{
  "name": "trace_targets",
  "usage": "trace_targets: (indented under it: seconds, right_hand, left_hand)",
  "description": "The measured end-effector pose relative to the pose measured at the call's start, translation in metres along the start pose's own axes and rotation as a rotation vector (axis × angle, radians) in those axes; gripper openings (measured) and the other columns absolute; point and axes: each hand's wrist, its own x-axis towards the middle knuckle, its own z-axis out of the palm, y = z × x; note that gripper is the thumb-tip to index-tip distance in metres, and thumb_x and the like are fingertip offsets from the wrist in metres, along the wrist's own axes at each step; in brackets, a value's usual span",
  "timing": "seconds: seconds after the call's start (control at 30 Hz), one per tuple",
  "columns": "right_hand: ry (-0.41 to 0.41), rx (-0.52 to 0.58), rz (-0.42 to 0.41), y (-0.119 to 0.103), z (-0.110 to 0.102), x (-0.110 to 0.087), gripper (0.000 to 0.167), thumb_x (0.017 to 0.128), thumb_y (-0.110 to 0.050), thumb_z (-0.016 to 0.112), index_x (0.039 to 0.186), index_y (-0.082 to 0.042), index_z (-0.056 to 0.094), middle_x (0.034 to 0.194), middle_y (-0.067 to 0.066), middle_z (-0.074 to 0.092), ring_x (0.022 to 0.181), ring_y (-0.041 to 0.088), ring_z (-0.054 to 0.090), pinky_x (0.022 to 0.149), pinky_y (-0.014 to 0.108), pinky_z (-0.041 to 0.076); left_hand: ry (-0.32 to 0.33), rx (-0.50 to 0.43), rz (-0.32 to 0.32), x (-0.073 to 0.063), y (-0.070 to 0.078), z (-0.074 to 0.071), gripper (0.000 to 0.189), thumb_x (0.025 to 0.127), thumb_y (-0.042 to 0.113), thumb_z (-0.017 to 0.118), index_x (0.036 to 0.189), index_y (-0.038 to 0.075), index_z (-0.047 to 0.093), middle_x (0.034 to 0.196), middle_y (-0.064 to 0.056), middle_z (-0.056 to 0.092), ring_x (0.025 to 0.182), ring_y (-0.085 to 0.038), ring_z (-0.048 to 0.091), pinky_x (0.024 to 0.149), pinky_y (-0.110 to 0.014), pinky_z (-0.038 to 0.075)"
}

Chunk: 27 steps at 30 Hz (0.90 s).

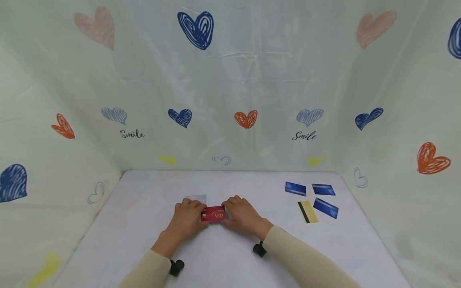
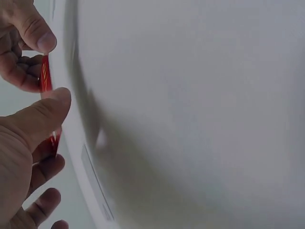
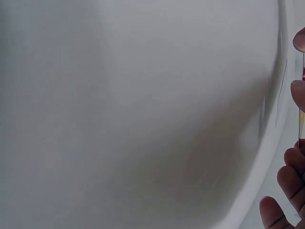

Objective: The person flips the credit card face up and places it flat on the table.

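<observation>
A red card (image 1: 213,215) marked VIP, with a chip at its left end, is held between both hands near the middle of the table. My left hand (image 1: 185,219) pinches its left end between thumb and fingers. At the other end, my right hand (image 1: 245,216) pinches the card the same way. The left wrist view shows the card (image 2: 46,76) edge-on, raised off the surface, with the thumbs on the near side. Just behind the left hand lies a pale, see-through flat piece (image 1: 199,197), partly covered by the fingers.
On the right side of the white table (image 1: 252,264) lie three blue cards, one of them at the back (image 1: 295,189), and a yellow card (image 1: 307,212) with a dark stripe. A curtain (image 1: 216,80) printed with hearts surrounds the table at the back and sides.
</observation>
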Motion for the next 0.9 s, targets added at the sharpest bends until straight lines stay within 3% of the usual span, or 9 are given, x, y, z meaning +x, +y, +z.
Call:
trace_targets:
  seconds: [0.4, 0.9]
  right_hand:
    - [-0.081, -0.021, -0.018, -0.028, 0.016, 0.033, 0.051, 0.095, -0.048, 0.075, 0.132, -0.014, 0.068, 0.122, -0.001, 0.069, 0.11, 0.016, 0.06, 0.093, 0.031, 0.054]
    - [-0.092, -0.041, -0.015, -0.042, 0.024, 0.046, 0.055, 0.096, -0.05, 0.075, 0.135, -0.013, 0.067, 0.12, 0.0, 0.069, 0.106, 0.015, 0.06, 0.093, 0.029, 0.055]
  left_hand:
    - [-0.001, 0.064, -0.006, -0.015, -0.036, -0.006, 0.06, 0.079, 0.044, 0.092, 0.126, 0.011, 0.075, 0.125, -0.008, 0.073, 0.115, -0.031, 0.056, 0.092, -0.054, 0.048]
    - [-0.033, 0.064, -0.031, -0.018, -0.05, -0.007, 0.062, 0.082, 0.041, 0.091, 0.131, 0.009, 0.072, 0.13, -0.01, 0.071, 0.117, -0.032, 0.056, 0.096, -0.054, 0.05]
